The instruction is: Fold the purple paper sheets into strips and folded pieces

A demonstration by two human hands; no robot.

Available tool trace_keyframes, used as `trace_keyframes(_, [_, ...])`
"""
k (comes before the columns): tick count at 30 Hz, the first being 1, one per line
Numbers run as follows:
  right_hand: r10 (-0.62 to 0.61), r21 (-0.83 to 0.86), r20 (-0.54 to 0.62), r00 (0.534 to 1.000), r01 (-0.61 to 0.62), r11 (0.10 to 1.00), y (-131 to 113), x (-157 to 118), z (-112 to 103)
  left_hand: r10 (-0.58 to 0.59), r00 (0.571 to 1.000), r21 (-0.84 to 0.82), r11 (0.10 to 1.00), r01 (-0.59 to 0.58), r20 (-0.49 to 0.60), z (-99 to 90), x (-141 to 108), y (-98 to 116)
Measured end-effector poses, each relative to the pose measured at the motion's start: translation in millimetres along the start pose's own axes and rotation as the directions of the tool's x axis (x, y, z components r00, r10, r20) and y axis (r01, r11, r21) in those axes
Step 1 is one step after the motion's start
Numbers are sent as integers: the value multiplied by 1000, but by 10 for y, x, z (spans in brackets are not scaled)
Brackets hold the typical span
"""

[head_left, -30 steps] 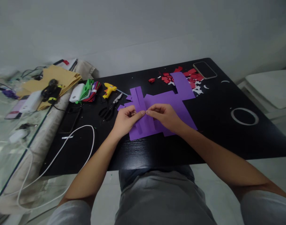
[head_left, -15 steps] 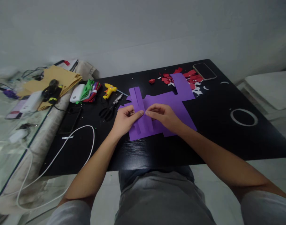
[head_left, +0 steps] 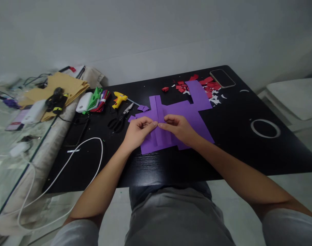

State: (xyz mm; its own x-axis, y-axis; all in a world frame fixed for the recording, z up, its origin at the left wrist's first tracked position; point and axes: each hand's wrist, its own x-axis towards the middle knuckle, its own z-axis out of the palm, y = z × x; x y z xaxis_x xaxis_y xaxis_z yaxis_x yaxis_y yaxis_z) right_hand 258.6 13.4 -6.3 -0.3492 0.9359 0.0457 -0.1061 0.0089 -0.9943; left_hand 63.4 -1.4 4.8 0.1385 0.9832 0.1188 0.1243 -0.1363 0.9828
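A folded strip of purple paper [head_left: 156, 104], creased lengthwise, is between my hands above larger purple sheets. My left hand [head_left: 140, 131] pinches its left side, thumb on top and fingers curled beneath. From the right, my right hand [head_left: 178, 128] grips the strip near the crease, its thumb tip close to my left thumb. Purple sheets [head_left: 194, 123] lie flat under and beside both hands. Small purple scraps [head_left: 143, 108] rest just beyond my left hand. Black-handled scissors [head_left: 120, 119] and a yellow glue gun [head_left: 119, 99] lie to the left.
Red paper scraps [head_left: 209, 82] and white scraps [head_left: 215, 99] are heaped at the back right, beside a phone [head_left: 223, 78]. A tape-like ring [head_left: 265, 128] lies on the right of the black table [head_left: 238, 143]. A white cable [head_left: 101, 153] loops at the left.
The folded strip has turned more upright, its far end shifting right, and its crease now stands between my thumbs. My hands stay nearly in place.
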Motion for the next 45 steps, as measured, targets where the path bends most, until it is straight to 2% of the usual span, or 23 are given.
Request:
trace_keyframes(8, [9,-48,-27,1000,-10,999,10,9,-5,2,1000,28,1000,-3,31,-37,5,19])
trace_keyframes(16, [20,-79,44,999,-16,997,-41,-9,-19,23,998,92,995,-28,53,-24,-13,20])
trace_keyframes(24, [3,-55,-23,1000,-4,998,-23,14,-35,15,996,103,994,-24,87,-63,0,46])
trace_keyframes(29, [30,-16,-69,997,-31,999,-64,31,-90,43,998,83,995,-46,40,-85,21,44])
trace_keyframes(33, [36,15,-51,998,-36,999,-61,29,-78,75,997,53,996,-75,4,-57,26,28])
trace_keyframes(39, [15,-72,-27,1000,-17,997,14,10,-29,87,996,87,992,-88,15,16,4,-10])
trace_keyframes(45, [-74,-148,-31,997,68,987,37,27,-14,123,992,145,982,-121,-10,8,-11,-41])
